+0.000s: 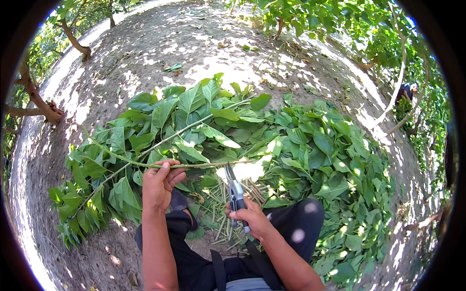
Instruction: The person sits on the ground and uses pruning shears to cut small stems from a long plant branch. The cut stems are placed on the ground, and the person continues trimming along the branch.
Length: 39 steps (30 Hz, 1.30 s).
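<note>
My left hand [160, 182] holds a thin, mostly bare green stem [125, 159] between thumb and fingers. The stem lies crosswise, its brownish end reaching right. In my right hand [245, 218] is a pair of pruning shears [236, 191] with grey handles. The tips of their blades are at the stem's right part; whether they touch it I cannot tell. Behind the left hand, a leafy cut branch [174, 135] rests aslant on a heap of green leaves [120, 182]. Short cut stem pieces [227, 214] lie scattered on the ground between my legs.
A large pile of loose leaves [327, 156] curves around my right side. Low tree trunks [43, 109] stand at the left, and pale branches [398, 72] lean at the right. Dry soil [145, 65] with dappled light stretches ahead. A person [406, 91] is partly visible among foliage far right.
</note>
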Motion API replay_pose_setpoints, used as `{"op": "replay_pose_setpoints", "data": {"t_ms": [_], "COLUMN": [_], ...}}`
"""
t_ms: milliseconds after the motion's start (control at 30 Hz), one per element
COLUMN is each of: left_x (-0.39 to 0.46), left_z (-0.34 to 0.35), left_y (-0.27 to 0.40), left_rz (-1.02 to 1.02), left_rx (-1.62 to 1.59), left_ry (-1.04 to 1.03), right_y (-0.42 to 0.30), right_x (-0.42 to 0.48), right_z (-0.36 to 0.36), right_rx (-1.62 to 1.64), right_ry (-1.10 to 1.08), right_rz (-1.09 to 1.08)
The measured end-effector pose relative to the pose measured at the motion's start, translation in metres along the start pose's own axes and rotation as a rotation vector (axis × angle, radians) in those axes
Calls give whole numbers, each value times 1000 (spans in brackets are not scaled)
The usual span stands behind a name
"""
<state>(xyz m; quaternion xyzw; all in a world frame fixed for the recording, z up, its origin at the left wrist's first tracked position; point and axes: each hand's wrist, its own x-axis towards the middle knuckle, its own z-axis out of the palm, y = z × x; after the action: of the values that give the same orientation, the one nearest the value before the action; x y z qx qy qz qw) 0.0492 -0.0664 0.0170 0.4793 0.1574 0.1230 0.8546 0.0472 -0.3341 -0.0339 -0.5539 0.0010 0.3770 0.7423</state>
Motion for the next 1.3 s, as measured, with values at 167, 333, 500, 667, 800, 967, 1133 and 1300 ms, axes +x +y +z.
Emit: {"op": "replay_pose_setpoints", "data": {"t_ms": [167,333,500,667,800,967,1133,1300], "left_x": [1,-1,-5,-5,-6,-6,-4,-4], "left_z": [0,4,8,9,11,13,11,9], "left_y": [-7,-6,-5,-7,-6,-6,-9,-7], "left_rz": [6,14,-12,-38,-56,-68,-18,4], "left_rx": [30,31,56,78,59,44,4,-7], "left_ry": [-5,-33,-100,-118,-58,-67,-44,-16], "right_y": [5,-1,-2,-6,-10,-10,-11,-14], "right_x": [-5,-7,-6,-4,-7,-5,-6,-7], "right_z": [3,-1,-6,-6,-2,-4,-2,-4], "right_rx": [144,69,165,160,127,99,50,-50], "right_ry": [23,18,28,8,15,27,41,35], "right_rz": [26,14,1,12,7,-2,-43,-57]}}
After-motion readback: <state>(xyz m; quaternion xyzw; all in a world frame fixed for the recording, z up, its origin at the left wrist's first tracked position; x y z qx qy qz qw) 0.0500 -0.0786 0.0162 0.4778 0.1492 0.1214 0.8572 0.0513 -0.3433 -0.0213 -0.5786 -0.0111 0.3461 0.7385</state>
